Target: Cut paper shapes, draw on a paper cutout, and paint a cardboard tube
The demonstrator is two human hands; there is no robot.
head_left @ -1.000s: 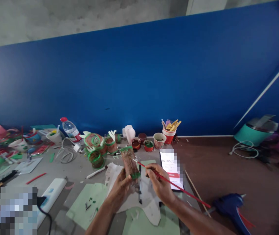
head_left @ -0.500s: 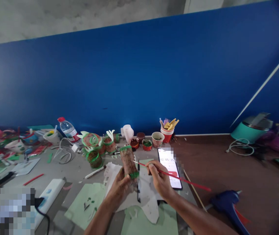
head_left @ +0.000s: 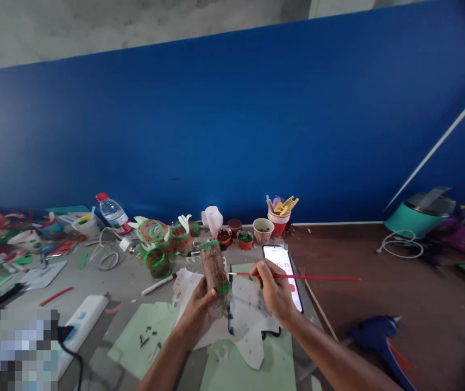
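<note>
Tilted in my left hand [head_left: 200, 307] is a brown-painted cylinder [head_left: 213, 265] with green bands at its top and bottom; the fingers wrap round its lower end. My right hand [head_left: 274, 288] pinches a thin red paintbrush [head_left: 318, 278], held nearly level. The brush's pale tip lies at the cylinder's right side; whether it touches cannot be made out. Behind the cylinder stand a small cup of dark brown paint [head_left: 224, 237] and a small cup of green paint [head_left: 245, 239]. Similar brown-and-green painted pieces [head_left: 157, 264] stand to the left. White paper [head_left: 249, 309] lies beneath the hands.
A lit phone [head_left: 283, 258] lies partly behind my right hand. A paper cup [head_left: 263, 232] and a red-striped cup of tools [head_left: 278, 222] stand at the back. A blue glue gun [head_left: 375, 331] lies right, a water bottle [head_left: 114, 215] left, and a power strip [head_left: 83, 331] front left.
The brush tip has moved from the cylinder's face to its right side, slightly lower. The brush has swung from slanting to nearly level, and my right hand has shifted slightly right.
</note>
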